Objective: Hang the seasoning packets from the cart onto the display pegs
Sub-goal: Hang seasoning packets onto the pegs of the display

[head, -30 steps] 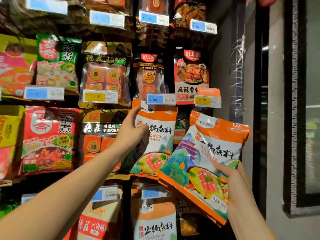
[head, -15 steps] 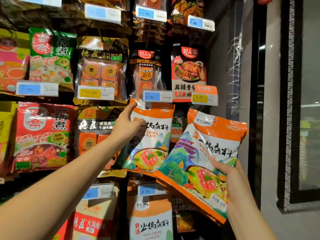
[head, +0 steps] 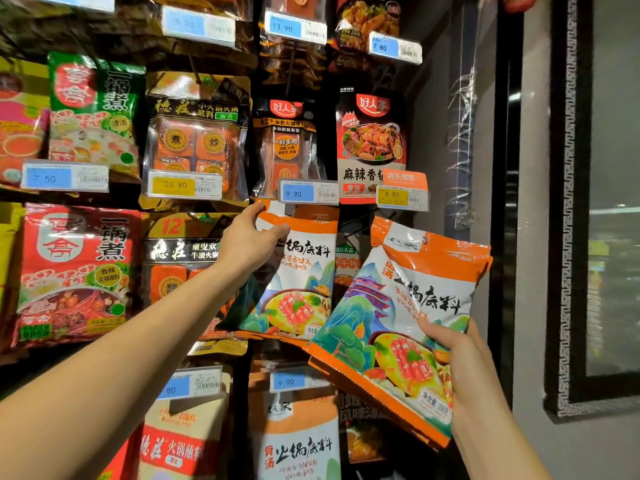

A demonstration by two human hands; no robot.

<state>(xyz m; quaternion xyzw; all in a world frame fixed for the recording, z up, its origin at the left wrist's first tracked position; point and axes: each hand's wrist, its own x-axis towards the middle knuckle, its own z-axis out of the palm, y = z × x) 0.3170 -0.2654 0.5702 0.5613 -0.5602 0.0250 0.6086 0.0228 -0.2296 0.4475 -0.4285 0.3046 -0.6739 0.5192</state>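
Item one: first packet, orange and white. My left grip pinches its top edge, thumb on its face, just under the 9.90 price tag. I cannot tell whether it is on the peg yet.
Item two: second packet, lower corner clasped in my right grip, unhung.
Cart: out of view, remaining stock unknown.

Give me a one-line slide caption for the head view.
Left hand grips the top of an orange packet under a 9.90 price tag; right hand holds a second packet.
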